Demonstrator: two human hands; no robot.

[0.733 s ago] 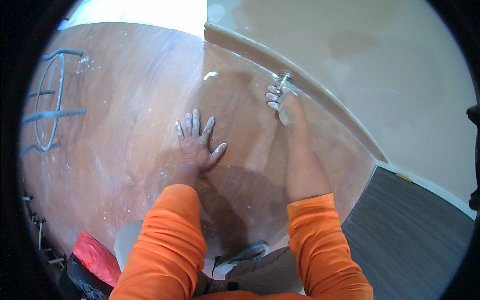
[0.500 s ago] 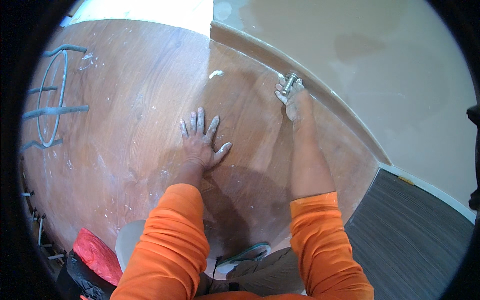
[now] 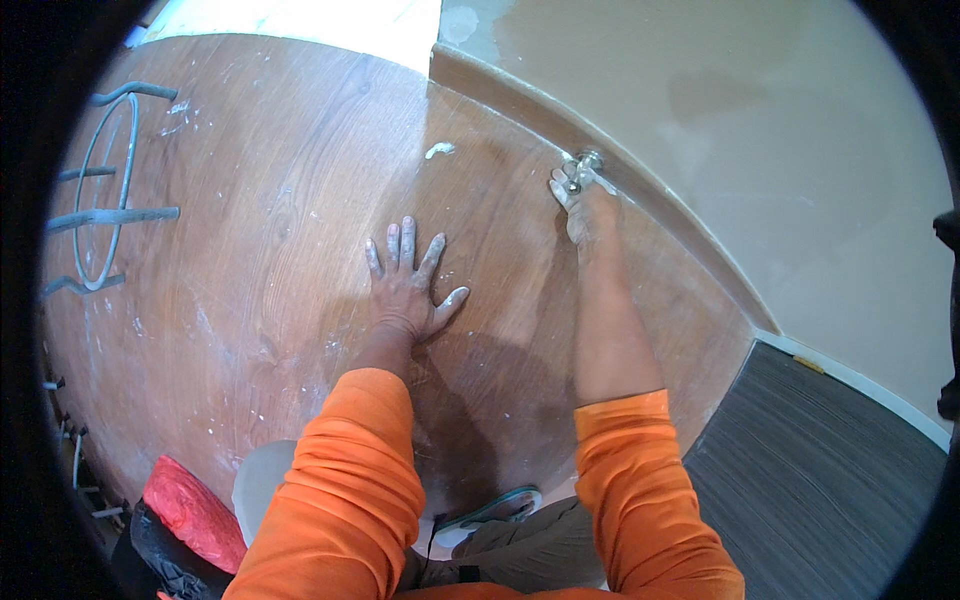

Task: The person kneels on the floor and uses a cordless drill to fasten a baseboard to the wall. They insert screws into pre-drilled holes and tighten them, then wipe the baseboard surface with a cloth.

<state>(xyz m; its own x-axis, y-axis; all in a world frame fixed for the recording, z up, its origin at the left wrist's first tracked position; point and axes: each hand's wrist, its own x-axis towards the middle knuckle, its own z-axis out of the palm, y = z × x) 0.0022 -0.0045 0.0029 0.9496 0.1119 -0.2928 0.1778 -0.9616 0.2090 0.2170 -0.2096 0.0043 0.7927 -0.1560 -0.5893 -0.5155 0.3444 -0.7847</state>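
Observation:
My left hand [image 3: 402, 295] lies flat on the wood-look floor [image 3: 270, 270], fingers spread, with whitish dust on them and nothing held. Stretched out to the far right, my right hand [image 3: 592, 203] is closed around a short shiny metal cylinder with a rounded end [image 3: 574, 186]. Close by, at the foot of the brown baseboard [image 3: 690, 228], a round metal part [image 3: 590, 158] shows beyond my fingers. It looks like a door stop, though my fingers cover much of it. Between the hands, further off, a white blob [image 3: 439, 150] sits on the floor.
A grey metal stand with a ring [image 3: 110, 217] is at the left. Red and black bags [image 3: 190, 510] lie lower left. The beige wall [image 3: 790, 150] rises beyond the baseboard. Dark grey flooring [image 3: 820, 450] begins at the right. My sandalled foot [image 3: 500, 510] is below.
My right hand has turned the metal cylinder, which was seen lengthwise and now points its rounded end toward me. My left hand stays flat on the floor; the view has shifted slightly.

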